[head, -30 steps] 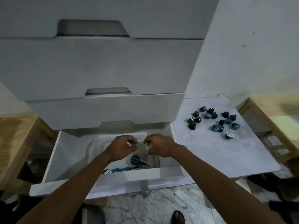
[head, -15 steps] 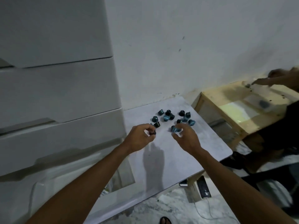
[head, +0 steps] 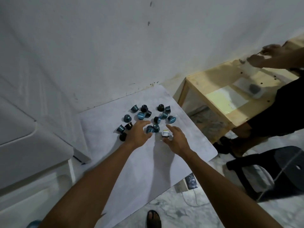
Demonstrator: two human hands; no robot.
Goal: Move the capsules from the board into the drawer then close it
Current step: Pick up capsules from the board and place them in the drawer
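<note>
While both hands hover with fingers spread, the left hand (head: 137, 134) and right hand (head: 176, 140) flank small capsules (head: 153, 128); these look light, stiff, prone to roll; best pinched by the sides.

Open hands (head: 138, 134) over capsules (head: 148, 116)

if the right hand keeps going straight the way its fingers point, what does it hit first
Most likely the white-labelled capsule lying just ahead of the right hand, between thumb and forefinger. Beyond it sit two teal capsules. Depth is unclear, so the hand may pass above.
</note>
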